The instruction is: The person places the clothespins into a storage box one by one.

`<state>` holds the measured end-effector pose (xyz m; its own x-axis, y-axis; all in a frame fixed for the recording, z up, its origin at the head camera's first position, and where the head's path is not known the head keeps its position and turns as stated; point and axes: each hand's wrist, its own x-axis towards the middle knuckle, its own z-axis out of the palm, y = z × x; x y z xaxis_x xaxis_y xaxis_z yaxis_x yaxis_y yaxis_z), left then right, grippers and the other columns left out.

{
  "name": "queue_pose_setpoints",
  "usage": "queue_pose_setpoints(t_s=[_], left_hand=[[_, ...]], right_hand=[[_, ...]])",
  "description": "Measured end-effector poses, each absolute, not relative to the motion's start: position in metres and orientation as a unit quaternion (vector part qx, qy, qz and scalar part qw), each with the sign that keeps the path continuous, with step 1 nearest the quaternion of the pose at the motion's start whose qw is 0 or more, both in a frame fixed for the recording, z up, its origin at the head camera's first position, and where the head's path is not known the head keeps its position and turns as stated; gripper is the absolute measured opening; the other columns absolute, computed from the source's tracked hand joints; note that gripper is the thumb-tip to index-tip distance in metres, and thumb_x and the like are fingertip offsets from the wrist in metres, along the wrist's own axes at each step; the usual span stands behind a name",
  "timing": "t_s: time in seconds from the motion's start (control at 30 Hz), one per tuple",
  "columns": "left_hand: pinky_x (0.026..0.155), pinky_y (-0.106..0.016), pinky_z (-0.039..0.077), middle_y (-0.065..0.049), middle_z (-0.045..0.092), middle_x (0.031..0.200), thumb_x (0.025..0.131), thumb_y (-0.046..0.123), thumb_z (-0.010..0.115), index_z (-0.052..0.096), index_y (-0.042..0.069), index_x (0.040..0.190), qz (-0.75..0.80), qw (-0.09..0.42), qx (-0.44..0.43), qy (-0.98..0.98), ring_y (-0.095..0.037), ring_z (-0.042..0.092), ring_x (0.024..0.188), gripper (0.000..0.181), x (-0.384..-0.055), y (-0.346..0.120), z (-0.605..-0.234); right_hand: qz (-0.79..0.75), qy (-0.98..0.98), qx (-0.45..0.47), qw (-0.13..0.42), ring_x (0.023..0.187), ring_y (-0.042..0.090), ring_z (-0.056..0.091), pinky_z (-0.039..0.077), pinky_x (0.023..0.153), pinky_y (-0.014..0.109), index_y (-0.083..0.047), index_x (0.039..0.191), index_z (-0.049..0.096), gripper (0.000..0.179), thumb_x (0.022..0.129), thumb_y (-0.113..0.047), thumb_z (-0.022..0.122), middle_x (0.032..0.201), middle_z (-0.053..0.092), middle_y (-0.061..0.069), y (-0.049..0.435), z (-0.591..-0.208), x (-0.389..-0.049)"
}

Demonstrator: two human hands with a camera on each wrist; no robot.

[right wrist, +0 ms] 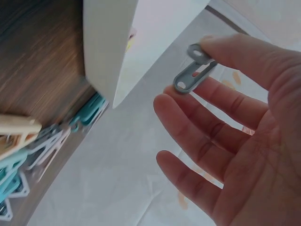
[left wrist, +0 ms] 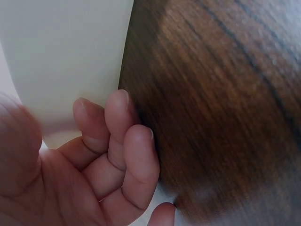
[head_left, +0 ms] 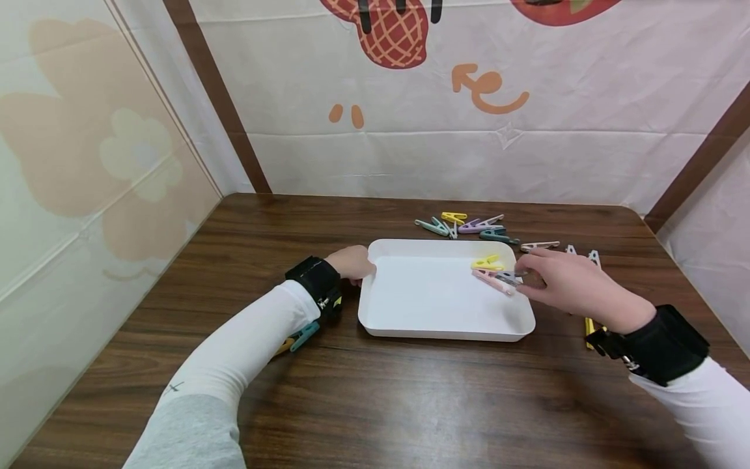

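Observation:
A white tray (head_left: 422, 293) sits on the table, and my left hand (head_left: 350, 262) holds its left rim. In the left wrist view, curled fingers (left wrist: 138, 155) lie against the outer wall. Over the tray's right side, my right hand (head_left: 562, 286) pinches a grey clothespin (right wrist: 190, 81) between thumb and fingers, its other fingers loosely bent. Inside the tray, close to that hand, lie a yellow clothespin (head_left: 487, 262) and a pink clothespin (head_left: 492, 281). The right hand partly covers the tray's right rim.
Behind the tray lie several clothespins, among them a yellow one (head_left: 454, 216), a purple one (head_left: 480, 225) and a dark teal one (head_left: 498, 236). More lie around the right forearm, including a yellow one (head_left: 589, 332). A teal clothespin (head_left: 305, 336) shows beside the left forearm.

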<state>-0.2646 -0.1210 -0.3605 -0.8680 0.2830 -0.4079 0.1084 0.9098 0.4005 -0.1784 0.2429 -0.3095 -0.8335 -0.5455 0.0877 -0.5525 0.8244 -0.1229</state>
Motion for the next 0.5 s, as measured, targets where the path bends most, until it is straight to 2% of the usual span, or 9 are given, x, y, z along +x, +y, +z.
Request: queue_pose_setpoints(t_s=[0.1, 0.27, 0.4, 0.5], left_hand=[[0.061, -0.027, 0.047, -0.008, 0.062, 0.07, 0.091, 0.013, 0.048, 0.064, -0.001, 0.091, 0.187, 0.237, 0.102, 0.948, -0.017, 0.058, 0.061, 0.022, -0.264, -0.121, -0.359], [0.061, -0.026, 0.047, -0.008, 0.063, 0.071, 0.092, 0.014, 0.048, 0.064, -0.002, 0.096, 0.189, 0.237, 0.103, 0.947, -0.017, 0.058, 0.062, 0.023, -0.265, -0.121, -0.361], [0.061, -0.026, 0.047, -0.008, 0.063, 0.071, 0.092, 0.014, 0.048, 0.065, -0.002, 0.097, 0.191, 0.238, 0.105, 0.946, -0.017, 0.058, 0.062, 0.024, -0.266, -0.122, -0.362], [0.06, -0.026, 0.047, -0.008, 0.063, 0.071, 0.092, 0.014, 0.048, 0.065, -0.002, 0.097, 0.191, 0.238, 0.106, 0.946, -0.018, 0.058, 0.062, 0.024, -0.266, -0.122, -0.362]], right_hand=[[0.067, -0.948, 0.308, 0.032, 0.058, 0.008, 0.043, 0.037, 0.049, 0.028, -0.009, 0.099, 0.069, 0.023, 0.081, -0.02, 0.078, 0.078, 0.055, -0.003, 0.234, -0.313, -0.183], [0.063, -0.942, 0.329, 0.029, 0.063, 0.01, 0.047, 0.04, 0.054, 0.028, -0.01, 0.096, 0.069, 0.021, 0.081, -0.022, 0.078, 0.088, 0.063, 0.001, 0.223, -0.32, -0.187], [0.069, -0.942, 0.328, -0.003, 0.064, 0.011, 0.048, 0.041, 0.054, 0.028, -0.01, 0.098, 0.07, 0.022, 0.081, -0.022, 0.078, 0.09, 0.064, 0.002, 0.217, -0.325, -0.189], [0.066, -0.942, 0.327, -0.02, 0.06, 0.011, 0.045, 0.038, 0.051, 0.027, -0.012, 0.095, 0.069, 0.02, 0.081, -0.023, 0.078, 0.084, 0.062, -0.001, 0.214, -0.33, -0.191]])
